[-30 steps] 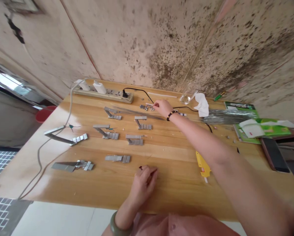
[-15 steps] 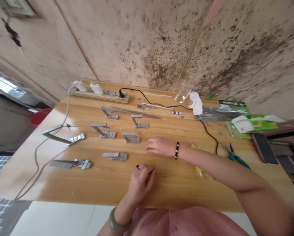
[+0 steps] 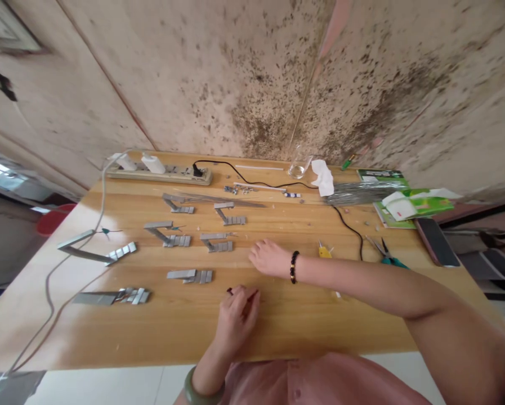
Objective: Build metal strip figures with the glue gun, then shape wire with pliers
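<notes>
My left hand rests low over the table near its front edge, thumb and fingers drawn together in a pinch. Whatever it holds, if anything, is too small to make out. Just beyond it, my right hand lies palm down with its fingers bent together against the wood; its fingertips are partly hidden. Left of my hands lie several grey bent strips with short segmented ends. The nearest are a flat folded one and an angled one. A yellow piece is partly covered by my right forearm.
A power strip stands along the wall, with cables running over the left side. Toward the back are a glass, white tissue and a bundle of thin wires. Pliers and a phone lie at the right.
The camera view has shifted, so the table's contents appear further left. My right hand has moved slightly right, away from the grey strips, and its fingers are bent more downward. My left hand barely differs.
</notes>
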`<state>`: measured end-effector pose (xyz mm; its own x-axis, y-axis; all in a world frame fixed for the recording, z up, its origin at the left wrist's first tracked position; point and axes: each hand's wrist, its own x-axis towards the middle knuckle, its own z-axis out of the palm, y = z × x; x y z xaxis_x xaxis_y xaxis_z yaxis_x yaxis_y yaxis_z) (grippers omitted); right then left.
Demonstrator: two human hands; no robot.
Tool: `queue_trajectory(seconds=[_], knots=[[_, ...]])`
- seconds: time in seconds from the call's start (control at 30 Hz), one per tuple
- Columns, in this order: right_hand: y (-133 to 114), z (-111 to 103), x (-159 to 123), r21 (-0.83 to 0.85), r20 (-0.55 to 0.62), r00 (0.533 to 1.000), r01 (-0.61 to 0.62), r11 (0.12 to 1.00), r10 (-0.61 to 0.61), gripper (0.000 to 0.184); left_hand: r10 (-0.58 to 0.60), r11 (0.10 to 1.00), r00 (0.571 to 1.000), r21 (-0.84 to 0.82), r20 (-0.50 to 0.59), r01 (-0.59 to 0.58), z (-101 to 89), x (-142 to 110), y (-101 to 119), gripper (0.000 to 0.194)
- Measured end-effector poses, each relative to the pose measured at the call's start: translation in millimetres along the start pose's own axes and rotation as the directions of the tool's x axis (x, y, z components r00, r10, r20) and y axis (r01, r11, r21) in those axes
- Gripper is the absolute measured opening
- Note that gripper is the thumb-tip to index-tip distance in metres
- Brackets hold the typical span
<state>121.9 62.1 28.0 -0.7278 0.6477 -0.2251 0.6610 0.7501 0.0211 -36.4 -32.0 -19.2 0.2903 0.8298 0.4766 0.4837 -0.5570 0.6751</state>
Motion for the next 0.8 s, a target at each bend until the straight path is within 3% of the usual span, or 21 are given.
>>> queue_trajectory(seconds=[0.2,0.33,0.43,0.57,0.8], knots=[[67.0,-2.8,-5.3,0.071,0.027,0.981,-0.194,0.979,0.192,0.023,-0.003,1.000,1.000,-0.017,0.005,0.003,0.6,0.6,-0.7,0.011],[120.8,-13.9,1.4,0.136,0.015,0.935,-0.354,0.925,0.356,0.018,-0.020,1.000,1.000,-0.010,0.024,0.020,1.4,0.9,-1.2,0.010],[147.6,-19.4,5.2,0.164,0.009,0.891,-0.448,0.879,0.453,0.019,-0.031,0.999,0.999,-0.009,0.021,0.031,1.0,1.1,-0.9,0.009],[161.9,-16.0,4.5,0.183,0.013,0.862,-0.500,0.847,0.506,0.018,-0.044,0.999,0.999,-0.021,0.014,0.044,0.6,1.7,-0.7,0.010],[158.6,-8.2,8.0,0.226,0.013,0.870,-0.482,0.846,0.492,0.021,-0.061,0.997,0.997,-0.043,0.041,0.063,0.7,1.1,-2.0,0.012]])
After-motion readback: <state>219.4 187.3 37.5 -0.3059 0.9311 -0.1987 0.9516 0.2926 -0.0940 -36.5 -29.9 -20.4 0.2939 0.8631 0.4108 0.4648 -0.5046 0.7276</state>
